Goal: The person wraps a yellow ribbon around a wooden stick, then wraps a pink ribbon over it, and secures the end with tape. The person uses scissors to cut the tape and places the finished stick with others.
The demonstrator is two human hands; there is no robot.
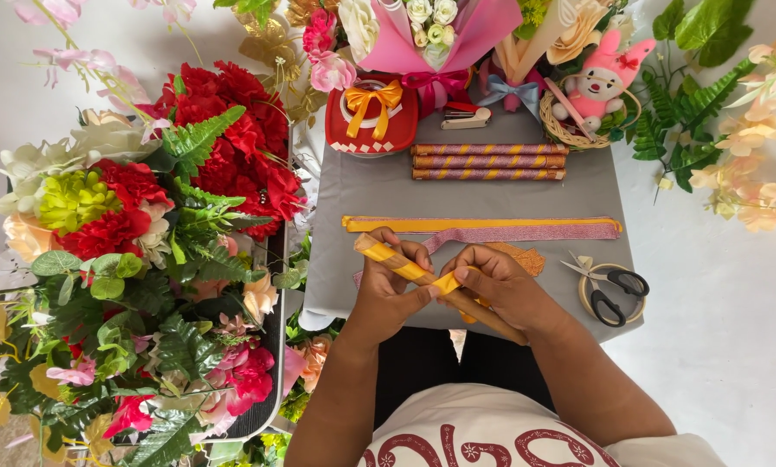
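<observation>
Stick [405, 266] wrapped in a yellow ribbon [449, 282] lies slanted across both your hands, just above the near edge of the grey desk [362, 195]. Your left hand [390, 285] is closed around the stick's wrapped upper part; your right hand [500, 285] pinches the ribbon against the bare lower part. Beyond the stick, flat yellow and pink ribbon strips [483, 227] lie across the desk. Farther beyond it sit three finished striped sticks [488, 162]. Right of the stick, black scissors [609, 290] rest on a tape roll.

One package: red box [371, 121], rounded, white checked trim along its lower edge, orange ribbon bow on top; far side of grey table, left of centre. No labels, signs, screens.
</observation>
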